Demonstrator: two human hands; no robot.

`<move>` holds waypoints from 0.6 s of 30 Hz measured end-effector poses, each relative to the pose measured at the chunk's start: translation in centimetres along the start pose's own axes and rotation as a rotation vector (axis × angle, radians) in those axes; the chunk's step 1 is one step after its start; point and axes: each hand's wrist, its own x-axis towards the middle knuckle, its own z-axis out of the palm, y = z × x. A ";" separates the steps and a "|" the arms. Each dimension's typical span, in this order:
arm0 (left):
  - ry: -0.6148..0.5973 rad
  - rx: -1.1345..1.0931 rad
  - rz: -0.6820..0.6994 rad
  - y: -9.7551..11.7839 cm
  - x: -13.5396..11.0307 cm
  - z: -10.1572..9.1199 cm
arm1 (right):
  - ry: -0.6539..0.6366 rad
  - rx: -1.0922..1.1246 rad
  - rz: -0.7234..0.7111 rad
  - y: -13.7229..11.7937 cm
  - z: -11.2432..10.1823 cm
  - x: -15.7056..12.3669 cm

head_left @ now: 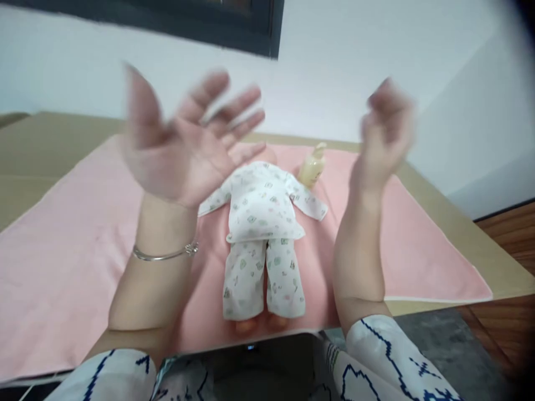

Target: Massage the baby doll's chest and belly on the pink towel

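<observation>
Raised above the left part of the pink cloth, my left hand (188, 139) is empty, palm showing and fingers spread. A silver bangle (163, 256) circles that wrist. My right hand (387, 131) is also lifted, at the right; motion blurs its fingers, which look bent, and I cannot make out anything in it. Between my arms a doll lies on the cloth, dressed in a white patterned top (267, 203) and matching trousers (264, 278). Its feet (246, 324) poke out at the near end. My left hand's fingertips partly cover the view of its head (265, 154). Neither hand touches the doll.
A pump bottle (312, 166) of pale yellow liquid is beside the doll's sleeve. The pink cloth (62, 250) covers much of the light wooden table (75, 139). Behind is a white wall (355, 67) with a dark frame (234, 28). Brown wood panelling (510, 236) is at the right.
</observation>
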 end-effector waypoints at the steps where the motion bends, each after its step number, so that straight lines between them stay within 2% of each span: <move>1: -0.043 -0.046 -0.027 -0.6 0.9 0.2 | 0.119 -0.150 -0.016 0.3 0.6 0.4; 2: -0.052 -0.096 -0.072 -1.6 1.8 0.3 | 0.103 -0.247 0.019 0.9 1.3 0.4; 3: -0.017 -0.132 -0.132 -3.0 2.7 0.2 | 0.025 -0.289 0.067 1.7 2.0 0.1; 7: 0.237 -0.351 -0.318 -10.1 6.6 -0.4 | -0.116 -0.356 0.320 4.8 3.9 -1.7; 9: 0.335 -0.448 -0.384 -12.8 8.5 0.0 | -0.176 -0.391 0.373 5.4 4.3 -2.2; 10: 0.341 -0.486 -0.362 -13.8 9.3 0.5 | -0.211 -0.406 0.382 5.6 4.4 -2.3; 14: 0.402 -0.677 -0.391 -15.6 11.5 2.9 | -0.330 -0.470 0.386 5.6 4.4 -2.0; 18: 0.408 -0.737 -0.381 -15.9 12.1 4.1 | -0.349 -0.529 0.364 5.7 4.5 -1.9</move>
